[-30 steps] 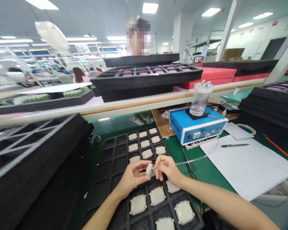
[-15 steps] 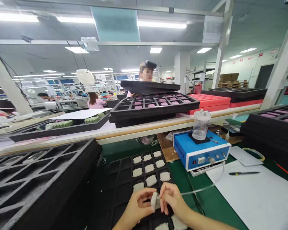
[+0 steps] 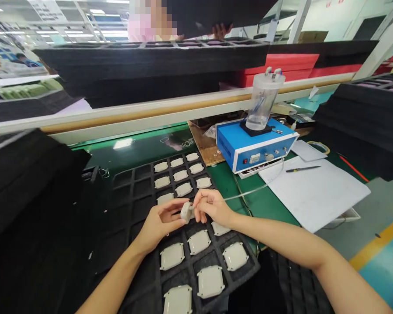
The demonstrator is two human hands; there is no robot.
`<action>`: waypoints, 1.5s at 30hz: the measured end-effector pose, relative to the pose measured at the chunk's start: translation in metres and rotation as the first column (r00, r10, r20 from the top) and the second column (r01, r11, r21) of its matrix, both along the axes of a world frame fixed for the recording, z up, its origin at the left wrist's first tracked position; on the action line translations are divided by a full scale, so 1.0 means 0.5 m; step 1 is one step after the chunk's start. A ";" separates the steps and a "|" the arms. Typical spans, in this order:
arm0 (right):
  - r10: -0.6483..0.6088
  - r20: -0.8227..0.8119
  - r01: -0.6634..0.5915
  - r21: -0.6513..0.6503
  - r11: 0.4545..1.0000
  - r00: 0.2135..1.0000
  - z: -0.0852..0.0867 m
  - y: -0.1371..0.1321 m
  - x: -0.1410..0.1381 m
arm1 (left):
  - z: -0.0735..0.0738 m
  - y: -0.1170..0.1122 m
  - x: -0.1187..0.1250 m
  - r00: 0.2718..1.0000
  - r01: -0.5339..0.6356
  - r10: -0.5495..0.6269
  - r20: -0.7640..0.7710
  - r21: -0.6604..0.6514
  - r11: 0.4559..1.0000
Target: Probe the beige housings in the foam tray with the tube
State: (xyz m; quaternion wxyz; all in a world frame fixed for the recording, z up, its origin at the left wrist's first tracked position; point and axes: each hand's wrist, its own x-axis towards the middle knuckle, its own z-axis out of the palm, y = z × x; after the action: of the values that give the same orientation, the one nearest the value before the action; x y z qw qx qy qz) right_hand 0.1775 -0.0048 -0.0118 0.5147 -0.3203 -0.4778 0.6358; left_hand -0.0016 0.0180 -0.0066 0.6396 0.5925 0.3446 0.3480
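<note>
Over the black foam tray (image 3: 139, 223), my left hand (image 3: 160, 224) pinches a small off-white watch case (image 3: 186, 212) on edge between thumb and fingers. My right hand (image 3: 212, 207) is closed beside it, fingers around the end of a thin clear tube (image 3: 249, 192). The tube's tip is hidden by the fingers, close against the case. From there the tube runs to the front of a blue machine (image 3: 253, 146). Several like cases lie flat in the tray's compartments, such as a near watch case (image 3: 210, 281).
A clear canister (image 3: 261, 100) stands on the blue machine. White paper (image 3: 309, 192) with a pen (image 3: 303, 169) lies right. Black foam stacks (image 3: 22, 209) rise at left. Across the shelf (image 3: 150, 115), a person's hand (image 3: 221, 31) holds a black tray (image 3: 212, 15).
My view has tipped downward, showing more of the tray and my forearms. Both hands still hold the watch case and the tube together. The person across has the black tray raised higher in view.
</note>
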 end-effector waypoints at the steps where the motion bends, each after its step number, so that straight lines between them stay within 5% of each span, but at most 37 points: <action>1: 0.003 0.002 -0.003 -0.006 1.000 1.000 0.001 0.000 0.000 | 0.000 0.000 0.000 1.000 0.000 0.000 0.001 0.003 1.000; 7: 0.005 0.011 -0.005 -0.019 1.000 1.000 0.002 -0.001 0.001 | 0.001 0.002 0.000 1.000 0.015 -0.014 0.024 -0.007 1.000; 14: -0.308 0.005 0.307 0.049 0.950 0.951 -0.005 -0.011 0.010 | 0.007 -0.009 0.000 0.993 -0.028 0.045 0.113 -0.146 0.989; 20: -0.296 0.007 0.295 0.068 0.953 0.955 -0.015 -0.006 0.016 | 0.029 -0.009 -0.005 0.983 -0.090 0.130 0.126 -0.284 0.955; 24: -0.290 0.015 0.287 0.089 0.954 0.957 -0.012 -0.006 0.018 | 0.064 -0.054 -0.060 0.979 -0.176 0.201 0.044 -0.325 0.929; 27: -0.273 0.018 0.270 0.108 0.957 0.962 -0.010 -0.007 0.018 | 0.094 -0.127 -0.115 0.942 -0.267 0.220 -0.255 -0.164 0.950; 31: -0.245 0.037 0.238 0.132 0.962 0.969 -0.012 -0.008 0.018 | 0.123 -0.234 -0.154 0.752 -0.064 0.060 -0.657 0.018 0.998; 33: -0.233 0.041 0.225 0.142 0.964 0.972 -0.013 -0.009 0.018 | 0.121 -0.271 -0.157 0.661 0.028 0.022 -0.750 0.054 0.998; 36: -0.208 0.050 0.200 0.142 0.969 0.977 -0.013 -0.012 0.018 | 0.096 -0.302 -0.152 0.580 0.036 0.114 -0.807 0.165 0.986; 42: -0.191 0.089 0.179 0.124 0.976 0.978 -0.024 -0.013 0.021 | 0.027 -0.326 -0.161 0.520 0.053 0.419 -0.745 0.517 0.854; 45: -0.182 0.103 0.172 0.101 0.980 0.978 -0.030 -0.009 0.021 | 0.053 -0.347 -0.171 0.493 0.176 0.516 -0.700 0.662 0.729</action>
State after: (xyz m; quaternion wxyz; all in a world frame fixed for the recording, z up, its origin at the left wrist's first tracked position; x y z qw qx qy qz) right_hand 0.1879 -0.0094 -0.0270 0.5556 -0.3729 -0.5040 0.5461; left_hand -0.0871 -0.1556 0.0198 0.0891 0.8267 0.5278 0.1736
